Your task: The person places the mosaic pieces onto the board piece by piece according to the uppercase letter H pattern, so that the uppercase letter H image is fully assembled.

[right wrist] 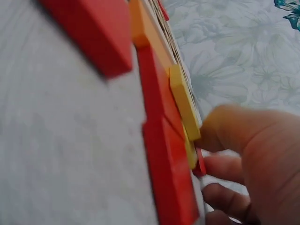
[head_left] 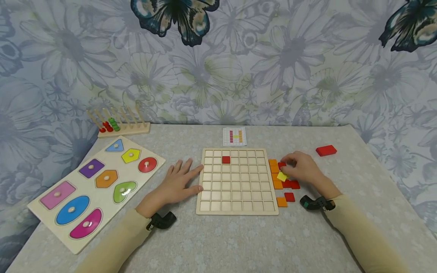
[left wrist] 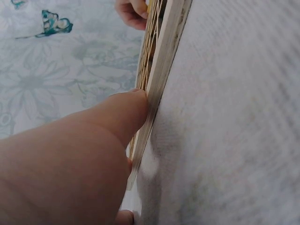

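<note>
A wooden grid board [head_left: 237, 213] lies flat, with one red square tile [head_left: 226, 160] in a cell of its second row. My left hand [head_left: 175, 184] is spread flat on the table, its thumb and index finger touching the board's left edge; the left wrist view shows the thumb [left wrist: 124, 112] against the side of the board. Right of the board, my right hand [head_left: 300, 167] pinches a red tile [right wrist: 200, 164] between thumb and curled fingers. Just by the thumb, a yellow tile [head_left: 282, 176] lies tilted on the loose pile. Orange tiles [head_left: 274, 169] line the board's edge.
A pattern card [head_left: 234, 136] lies behind the board. A shape puzzle [head_left: 102, 204] with knobbed pieces fills the left side, and a peg counter [head_left: 124, 129] with red and green beads stands behind it. One red block [head_left: 326, 150] lies at the right.
</note>
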Demonstrator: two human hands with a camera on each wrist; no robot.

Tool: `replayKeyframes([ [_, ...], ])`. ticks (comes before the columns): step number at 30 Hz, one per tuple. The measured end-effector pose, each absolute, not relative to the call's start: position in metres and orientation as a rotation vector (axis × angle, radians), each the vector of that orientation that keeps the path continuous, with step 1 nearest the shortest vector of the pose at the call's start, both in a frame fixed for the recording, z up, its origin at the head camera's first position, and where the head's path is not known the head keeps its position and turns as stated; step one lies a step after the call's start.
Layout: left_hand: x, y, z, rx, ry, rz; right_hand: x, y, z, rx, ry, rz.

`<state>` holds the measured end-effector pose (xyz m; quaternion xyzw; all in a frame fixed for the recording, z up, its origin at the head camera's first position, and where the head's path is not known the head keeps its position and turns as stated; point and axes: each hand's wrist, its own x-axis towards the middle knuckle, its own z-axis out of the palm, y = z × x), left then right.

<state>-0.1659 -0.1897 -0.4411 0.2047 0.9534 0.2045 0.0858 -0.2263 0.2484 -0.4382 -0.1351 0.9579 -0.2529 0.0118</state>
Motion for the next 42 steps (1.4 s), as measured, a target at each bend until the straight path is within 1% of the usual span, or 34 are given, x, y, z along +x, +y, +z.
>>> replayKeyframes([
  [13,-0.165,-0.191,-0.441,0.605,2.849,0.620,-0.229,0.249,-0.440,-0.381,2.987,-0.758],
  [37,-0.166,-0.190,-0.442,0.597,2.842,0.606,-0.230,0.257,-0.442,-0.513,3.018,-0.797],
  [42,-0.166,-0.190,-0.440,0.607,2.839,0.607,-0.229,0.258,-0.438,-0.579,3.026,-0.834],
])
